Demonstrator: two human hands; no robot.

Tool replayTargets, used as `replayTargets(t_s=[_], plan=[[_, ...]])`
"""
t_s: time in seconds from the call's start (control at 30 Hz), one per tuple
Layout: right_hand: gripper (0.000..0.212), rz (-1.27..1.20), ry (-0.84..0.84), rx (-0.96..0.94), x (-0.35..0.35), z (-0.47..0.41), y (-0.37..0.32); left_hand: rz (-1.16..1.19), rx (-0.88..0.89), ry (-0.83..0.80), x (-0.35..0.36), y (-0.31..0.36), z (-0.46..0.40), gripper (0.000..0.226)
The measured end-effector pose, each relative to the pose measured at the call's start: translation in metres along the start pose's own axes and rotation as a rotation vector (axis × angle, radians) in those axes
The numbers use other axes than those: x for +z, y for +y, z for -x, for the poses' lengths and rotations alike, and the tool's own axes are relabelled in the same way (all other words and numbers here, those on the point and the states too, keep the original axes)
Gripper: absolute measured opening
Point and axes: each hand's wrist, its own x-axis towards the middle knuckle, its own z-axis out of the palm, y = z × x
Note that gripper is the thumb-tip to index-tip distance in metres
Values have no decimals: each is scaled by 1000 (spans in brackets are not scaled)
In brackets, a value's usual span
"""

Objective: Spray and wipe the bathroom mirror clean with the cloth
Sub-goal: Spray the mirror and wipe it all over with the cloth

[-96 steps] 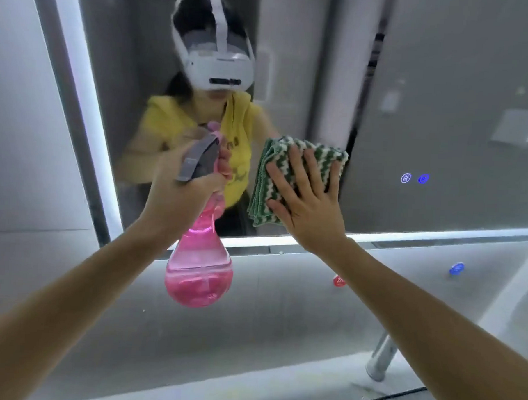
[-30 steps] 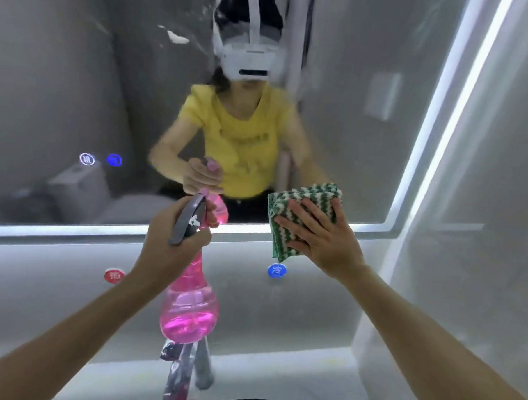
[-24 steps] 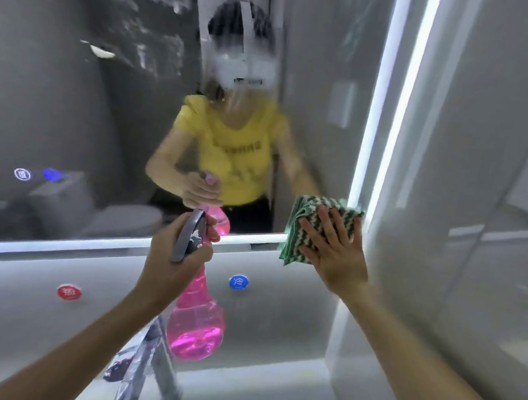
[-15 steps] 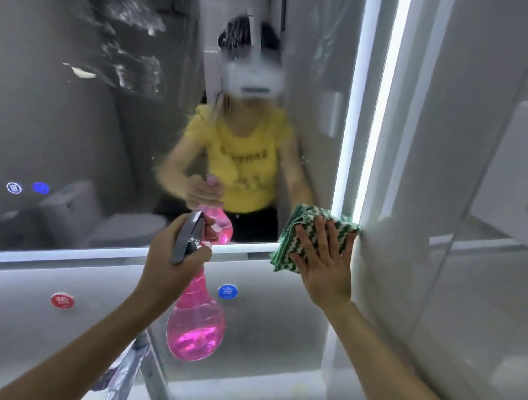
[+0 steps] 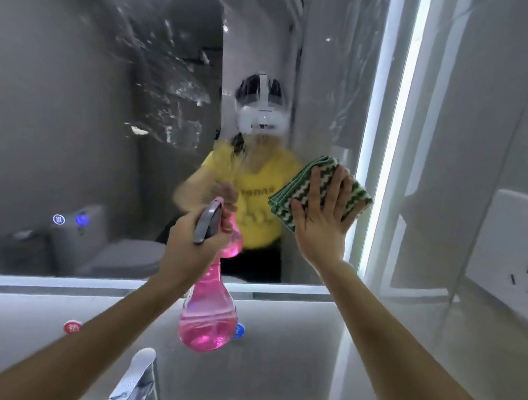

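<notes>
The bathroom mirror (image 5: 79, 116) fills the wall ahead, streaked with wet smears at its upper middle. My right hand (image 5: 321, 220) presses a folded green-and-white zigzag cloth (image 5: 358, 198) flat against the glass near the mirror's lit right edge, fingers straight and spread. My left hand (image 5: 188, 245) grips the neck of a pink spray bottle (image 5: 207, 321) with a grey trigger head, held upright in front of the mirror's lower edge. The bottle holds pink liquid in its round base.
A chrome tap (image 5: 137, 375) rises at the bottom centre. Red (image 5: 72, 326) and blue (image 5: 239, 331) round stickers sit on the wall below the mirror. Touch icons (image 5: 59, 219) glow on the glass at left. A white socket plate (image 5: 514, 256) is on the right wall.
My right hand has slid the cloth up the glass from the mirror's bottom right corner. The view has tilted up, showing more smeared glass. My left hand still holds the bottle.
</notes>
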Motion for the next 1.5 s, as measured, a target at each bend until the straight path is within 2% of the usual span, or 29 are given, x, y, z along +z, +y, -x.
replayTargets(t_s=[0.13,0.2,0.33,0.6,0.77,0.93,1.27,1.37,1.47,1.5], plan=[[63,6,-16,-32,-27,-62,-19,25,105,3,-13,37,-29,45],[63,29,-14,-74,-43,-92,-25,4,140,15,-20,58,-44,48],[64,48,-69,-160,-73,-147,-33,-14,228,22,-30,98,-74,39],[63,143,-30,-268,-117,-249,-46,87,271,14,-37,154,-134,26],[63,199,-18,-273,-133,-299,-50,277,279,-8,-38,191,-179,25],[63,229,-12,-282,-142,-319,-50,327,202,-15,-38,197,-209,26],[61,124,14,-161,-162,-360,-66,327,218,-65,-38,190,-225,27],[61,130,40,-156,-159,-355,-66,306,201,-56,-45,187,-232,44],[61,144,57,-167,-148,-336,-60,243,144,-102,-46,187,-237,23],[61,146,66,-171,-144,-325,-58,249,152,-103,-46,188,-233,24]])
